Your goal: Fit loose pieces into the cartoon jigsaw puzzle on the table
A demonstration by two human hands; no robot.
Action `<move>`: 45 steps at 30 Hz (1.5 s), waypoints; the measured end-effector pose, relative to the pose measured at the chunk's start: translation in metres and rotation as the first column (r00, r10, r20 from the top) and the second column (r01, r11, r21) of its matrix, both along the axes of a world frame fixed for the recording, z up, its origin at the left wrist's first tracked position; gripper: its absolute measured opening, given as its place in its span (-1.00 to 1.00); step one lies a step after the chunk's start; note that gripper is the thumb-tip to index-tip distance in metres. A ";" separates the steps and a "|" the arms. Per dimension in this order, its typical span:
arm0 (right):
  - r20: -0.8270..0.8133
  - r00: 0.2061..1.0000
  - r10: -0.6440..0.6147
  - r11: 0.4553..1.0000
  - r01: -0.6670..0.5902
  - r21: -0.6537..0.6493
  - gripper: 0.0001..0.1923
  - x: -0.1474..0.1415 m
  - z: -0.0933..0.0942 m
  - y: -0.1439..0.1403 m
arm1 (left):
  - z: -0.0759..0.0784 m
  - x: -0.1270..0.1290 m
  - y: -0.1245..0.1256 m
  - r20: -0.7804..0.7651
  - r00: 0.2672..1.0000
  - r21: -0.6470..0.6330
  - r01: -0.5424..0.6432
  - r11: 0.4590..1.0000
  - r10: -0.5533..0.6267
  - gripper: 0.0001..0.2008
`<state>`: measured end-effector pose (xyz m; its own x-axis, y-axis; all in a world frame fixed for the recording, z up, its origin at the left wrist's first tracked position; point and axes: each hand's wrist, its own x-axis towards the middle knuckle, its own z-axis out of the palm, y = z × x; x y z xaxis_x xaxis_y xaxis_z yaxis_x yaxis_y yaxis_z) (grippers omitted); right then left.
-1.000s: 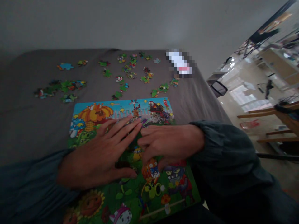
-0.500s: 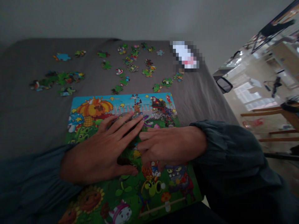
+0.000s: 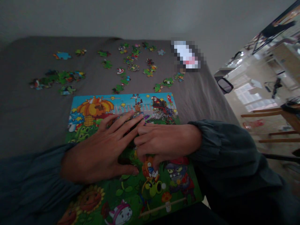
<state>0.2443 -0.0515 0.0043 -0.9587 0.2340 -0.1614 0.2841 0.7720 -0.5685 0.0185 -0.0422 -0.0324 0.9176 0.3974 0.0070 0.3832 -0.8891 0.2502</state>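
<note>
A colourful cartoon jigsaw puzzle board [image 3: 122,187] lies in front of me, its near end by my lap. My left hand [image 3: 100,150] rests palm down on the middle of it, fingers stretched out and thumb spread. Close beside those fingertips, my right hand [image 3: 161,140] is closed, with its curled fingertips against the puzzle. Whatever the right fingers may hold or press is hidden beneath them. Both hands cover the centre of the picture, so I cannot tell how the pieces lie there.
Loose puzzle pieces [image 3: 63,77] lie scattered on the grey cloth [image 3: 35,118] beyond the board. A pixelated bright object [image 3: 187,55] sits at the back right, near a wall [image 3: 140,18]. Wooden furniture bars [image 3: 276,140] stand on the floor at right.
My right hand has slid slightly to the left, up against the left fingertips, uncovering a little more of the puzzle at right. The left hand stays in place.
</note>
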 end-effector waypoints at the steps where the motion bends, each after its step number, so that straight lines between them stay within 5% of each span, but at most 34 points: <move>1: -0.015 1.000 -0.009 1.000 0.009 0.010 -0.79 0.001 -0.001 0.001 | 0.000 0.000 0.000 -0.004 1.000 -0.005 -0.003 1.000 0.003 0.09; 19: -0.096 0.979 -0.179 0.980 0.187 0.075 -0.62 0.004 -0.008 -0.008 | -0.003 -0.002 0.000 0.056 0.998 -0.038 -0.001 0.999 0.003 0.08; 26: 0.043 0.962 -0.270 0.962 0.267 0.064 -0.60 0.005 -0.002 -0.014 | 0.001 -0.001 -0.001 0.038 0.999 -0.039 -0.012 0.999 0.013 0.08; 39: -0.023 0.968 -0.252 0.964 0.253 0.086 -0.53 0.001 -0.004 -0.020 | 0.000 -0.003 -0.001 0.031 0.999 -0.035 -0.014 0.999 0.015 0.05; 45: -0.078 0.971 -0.225 0.973 0.221 -0.060 -0.50 0.014 0.002 -0.004 | 0.003 -0.001 -0.001 0.071 0.998 -0.061 0.008 0.998 -0.003 0.04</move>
<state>0.2582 -0.0556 0.0058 -0.8938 0.4371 -0.1002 0.3960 0.6644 -0.6338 0.0171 -0.0431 -0.0295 0.9179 0.3941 0.0473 0.3579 -0.8733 0.3306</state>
